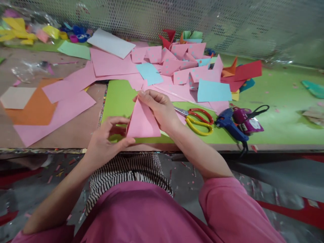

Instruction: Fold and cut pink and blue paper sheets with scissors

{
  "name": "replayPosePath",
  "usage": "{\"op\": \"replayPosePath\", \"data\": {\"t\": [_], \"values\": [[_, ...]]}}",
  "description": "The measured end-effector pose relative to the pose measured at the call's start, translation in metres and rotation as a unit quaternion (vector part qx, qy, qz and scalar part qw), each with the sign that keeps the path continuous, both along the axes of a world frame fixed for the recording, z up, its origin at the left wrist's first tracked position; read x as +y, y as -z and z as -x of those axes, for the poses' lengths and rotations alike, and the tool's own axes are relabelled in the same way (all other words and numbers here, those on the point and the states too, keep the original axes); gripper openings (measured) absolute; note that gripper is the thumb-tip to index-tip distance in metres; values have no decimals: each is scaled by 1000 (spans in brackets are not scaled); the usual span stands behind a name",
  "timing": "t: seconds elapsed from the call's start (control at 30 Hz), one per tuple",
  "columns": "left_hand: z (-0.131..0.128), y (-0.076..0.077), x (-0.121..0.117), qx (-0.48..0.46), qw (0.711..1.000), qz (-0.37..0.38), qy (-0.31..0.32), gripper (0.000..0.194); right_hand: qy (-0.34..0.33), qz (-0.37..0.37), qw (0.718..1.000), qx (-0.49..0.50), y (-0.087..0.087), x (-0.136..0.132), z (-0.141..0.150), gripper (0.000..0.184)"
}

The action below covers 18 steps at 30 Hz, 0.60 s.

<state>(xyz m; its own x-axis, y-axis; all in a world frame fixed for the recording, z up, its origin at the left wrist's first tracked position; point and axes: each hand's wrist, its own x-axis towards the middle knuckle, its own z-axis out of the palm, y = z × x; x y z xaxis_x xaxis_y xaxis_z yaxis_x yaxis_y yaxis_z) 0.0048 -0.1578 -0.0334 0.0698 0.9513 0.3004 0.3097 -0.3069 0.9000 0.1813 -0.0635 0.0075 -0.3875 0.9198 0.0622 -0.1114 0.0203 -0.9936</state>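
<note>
A folded pink paper triangle (144, 121) is held up over the green board near the table's front edge. My right hand (162, 109) pinches its top point between thumb and fingers. On the other side, my left hand (108, 138) has its thumb at the lower left corner and its fingers behind the left edge, closed around that side of the paper. Just right of my right hand lie scissors (199, 121) with one red and one yellow handle. Beyond my hands sit several folded pink papers with blue dots (181, 64).
To the right are a blue glue gun (231, 125) and a purple object with a black strap (246, 119). Blue paper (214, 90), pink sheets (111, 64) and an orange sheet (32, 113) cover parts of the table. A perforated metallic panel (141, 18) stands behind.
</note>
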Motion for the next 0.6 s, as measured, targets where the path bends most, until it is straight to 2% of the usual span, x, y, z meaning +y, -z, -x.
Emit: {"op": "replayPosePath", "data": {"t": [0.17, 0.33, 0.43, 0.5, 0.6], "values": [[1, -6, -2, 87, 994, -66, 11, 16, -7, 57, 998, 6, -3, 0, -1, 43], [6, -12, -2, 121, 989, -80, 29, 23, -24, 80, 996, 13, -4, -2, -1, 42], [9, -14, -4, 137, 980, -138, 40, 14, -42, 79, 996, 13, -4, -1, -2, 41], [9, -15, -6, 130, 975, -175, 47, 8, -56, 86, 995, 13, -2, 0, -2, 41], [6, -19, -7, 107, 977, -172, 68, 14, -75, 114, 990, 23, -2, -1, -1, 40]]}}
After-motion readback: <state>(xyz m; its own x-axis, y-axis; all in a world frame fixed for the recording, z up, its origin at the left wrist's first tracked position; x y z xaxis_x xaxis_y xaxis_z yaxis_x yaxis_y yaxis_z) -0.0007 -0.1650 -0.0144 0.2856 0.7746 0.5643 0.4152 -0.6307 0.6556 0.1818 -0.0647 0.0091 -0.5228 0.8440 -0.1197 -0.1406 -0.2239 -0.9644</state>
